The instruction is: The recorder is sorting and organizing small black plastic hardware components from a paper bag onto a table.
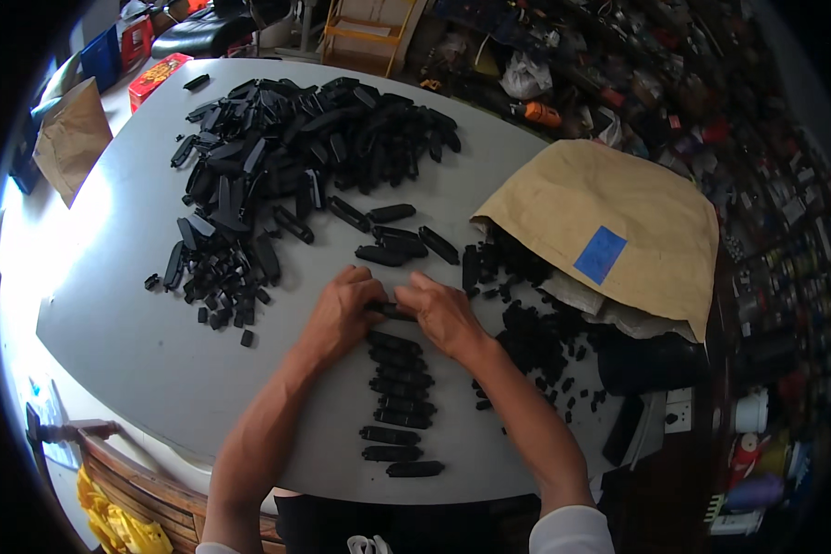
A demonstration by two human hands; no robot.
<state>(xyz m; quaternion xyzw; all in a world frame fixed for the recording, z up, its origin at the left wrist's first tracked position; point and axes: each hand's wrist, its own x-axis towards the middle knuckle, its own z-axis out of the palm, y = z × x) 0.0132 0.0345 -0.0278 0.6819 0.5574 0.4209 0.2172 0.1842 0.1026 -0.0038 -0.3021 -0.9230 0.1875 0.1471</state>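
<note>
My left hand (344, 307) and my right hand (440, 312) meet at the middle of the table, fingers closed on the two ends of one long black plastic piece (393, 311). The fingers hide much of it. Just below the hands, a column of similar long black pieces (401, 404) runs toward the near edge, each lying crosswise. Above the hands lie several loose long black pieces (401, 245). Left of my left hand is a scatter of small black blocks (220, 294). Many small black parts (532, 343) are heaped right of my right hand.
A large pile of long black pieces (286, 138) covers the far part of the grey table (129, 305). At right, a brown paper bag (651, 212) with a blue patch lies over small parts. A wooden chair (148, 480) stands near left; cluttered shelves (766, 231) line the right.
</note>
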